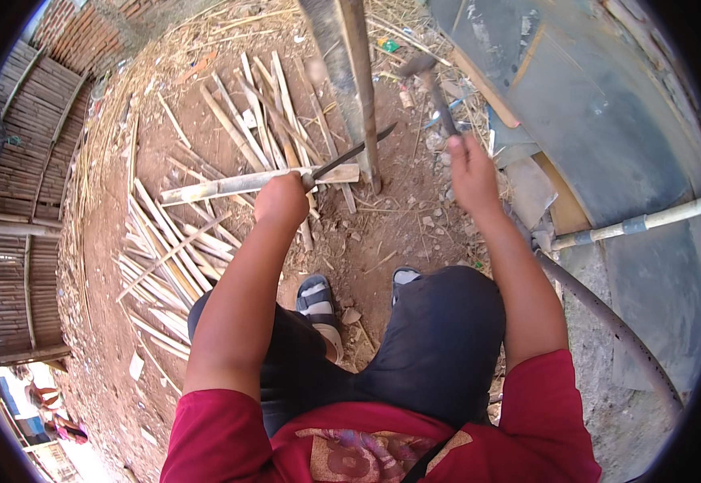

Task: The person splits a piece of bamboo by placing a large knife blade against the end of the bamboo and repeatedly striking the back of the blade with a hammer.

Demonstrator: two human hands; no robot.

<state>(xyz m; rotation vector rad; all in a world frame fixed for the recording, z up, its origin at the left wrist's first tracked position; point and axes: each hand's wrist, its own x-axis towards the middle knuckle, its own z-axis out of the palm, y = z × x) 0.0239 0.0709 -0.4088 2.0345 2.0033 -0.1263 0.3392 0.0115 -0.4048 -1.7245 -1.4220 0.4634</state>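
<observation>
While the left grip point(280, 197) is closing firmly around the handle of a long knife point(349, 154), the right grip point(473, 173) is wrapping tightly around the lower handle of a hammer point(441, 103), whose head is pointing up and away from the person. The knife is slanting up to the right, its dark blade crossing a pale bamboo length point(222, 187) and an upright wooden post point(362, 88); whether the blade is touching either one, I cannot tell. The bamboo length is lying roughly crosswise in front of the person, passing just beyond the left grip, its right end resting near the foot of the post. Beside the post, a broad grey plank point(328, 60) is standing.

Farther left, split strips point(232, 129) are lying in loose, overlapping heaps on the brown earth floor point(366, 233). Below the grips, dark trousers point(439, 346) and sandals point(316, 302) are showing. To the right, large grey sheets point(608, 121) are lying beside a pale pole point(632, 223) and a dark curved tube point(620, 330). A slatted wall point(24, 145) and brickwork point(93, 36) are bordering the ground at the left.
</observation>
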